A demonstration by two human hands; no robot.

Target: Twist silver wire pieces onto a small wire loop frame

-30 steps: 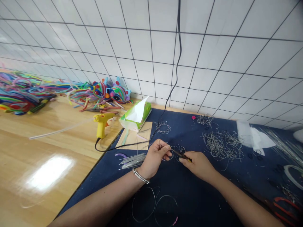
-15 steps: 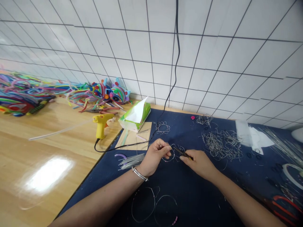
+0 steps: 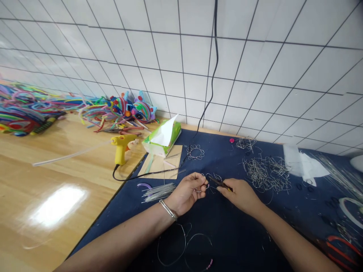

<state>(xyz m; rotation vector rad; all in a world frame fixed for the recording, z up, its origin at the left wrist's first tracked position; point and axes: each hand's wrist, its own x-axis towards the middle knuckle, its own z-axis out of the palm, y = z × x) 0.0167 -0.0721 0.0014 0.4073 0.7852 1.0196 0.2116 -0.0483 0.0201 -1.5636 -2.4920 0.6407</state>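
Note:
My left hand (image 3: 189,192), with a silver bangle at the wrist, pinches a thin wire ring (image 3: 208,186) between thumb and fingers. Much of the ring is hidden behind those fingers. My right hand (image 3: 241,195) is closed round dark-jawed pliers with a bit of yellow on the handle (image 3: 218,182). The jaws point left, close to the ring's wire; whether they grip it is too small to tell. A finished-looking wire flower ring (image 3: 195,152) lies just beyond my left hand. Nearer to me are two large wire loops (image 3: 185,245), one with pink beads.
Cut wires (image 3: 159,192) lie left of my left hand. A yellow glue gun (image 3: 121,149), its cord (image 3: 150,174) crossing a board, and a tissue pack (image 3: 163,138) are further left. Tangled wire (image 3: 266,173) lies to the right, with red-handled tool (image 3: 344,251) at the edge.
My left hand has shifted slightly right, and its fingers now cover more of the wire ring. My right hand and the pliers are almost where they were.

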